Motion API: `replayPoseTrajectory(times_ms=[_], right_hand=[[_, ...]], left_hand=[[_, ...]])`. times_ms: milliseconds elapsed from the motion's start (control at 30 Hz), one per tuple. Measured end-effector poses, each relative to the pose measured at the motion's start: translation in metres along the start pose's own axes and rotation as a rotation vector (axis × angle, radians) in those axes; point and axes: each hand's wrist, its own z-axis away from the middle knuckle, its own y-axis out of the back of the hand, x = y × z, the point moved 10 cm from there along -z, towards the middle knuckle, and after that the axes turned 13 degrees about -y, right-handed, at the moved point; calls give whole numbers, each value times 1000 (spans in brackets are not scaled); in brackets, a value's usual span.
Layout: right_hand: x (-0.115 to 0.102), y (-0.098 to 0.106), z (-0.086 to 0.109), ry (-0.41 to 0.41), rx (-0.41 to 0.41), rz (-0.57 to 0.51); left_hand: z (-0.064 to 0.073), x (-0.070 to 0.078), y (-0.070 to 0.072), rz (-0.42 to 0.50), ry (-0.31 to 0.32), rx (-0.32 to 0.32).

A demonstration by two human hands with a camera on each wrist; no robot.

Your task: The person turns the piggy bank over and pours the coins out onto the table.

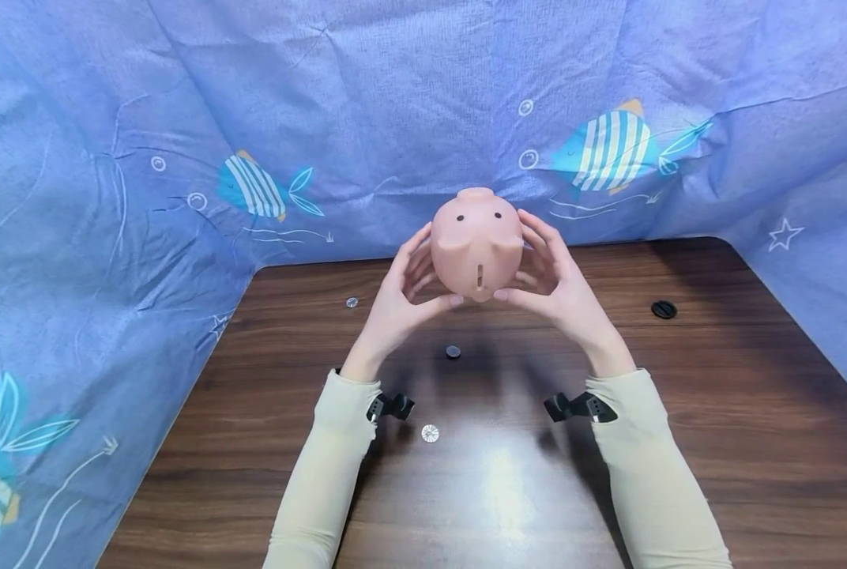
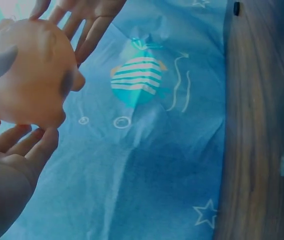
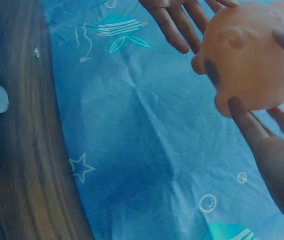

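Above the table, a pink piggy bank (image 1: 476, 257) is held between both hands. Its snout points away from the head camera, and the slot in its back faces that camera. My left hand (image 1: 400, 299) grips one side, thumb near the tail and fingers spread around the body. On the opposite side my right hand (image 1: 560, 280) holds it the same way. In the right wrist view a dark round patch (image 3: 212, 73) shows on the underside between the stubby feet. Below lie a grey coin (image 1: 453, 352) and a silver coin (image 1: 431, 433).
Another small coin (image 1: 352, 303) lies toward the back left of the brown wooden table (image 1: 736, 411). A black round plug-like disc (image 1: 664, 309) is at the back right. Blue fish-print cloth (image 1: 409, 103) hangs behind and beside the table.
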Motion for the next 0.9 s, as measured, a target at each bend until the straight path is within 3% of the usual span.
replayPoseTrajectory(times_ms=[200, 300, 467, 600, 700, 900], right_hand=[[-2, -3, 2, 21, -40, -12], [5, 0, 0, -22, -16, 29], [28, 9, -5, -188, 61, 133], [52, 15, -7, -335, 89, 190], [71, 17, -5, -431, 71, 145], [104, 22, -2, -623, 57, 58]], left_hand=[[-1, 2, -2, 11, 1, -17], [1, -6, -2, -8, 55, -16], [9, -28, 2, -46, 199, 1], [17, -47, 6, -20, 310, 32], [23, -63, 4, -6, 394, 29], [37, -87, 4, -113, 564, -15]])
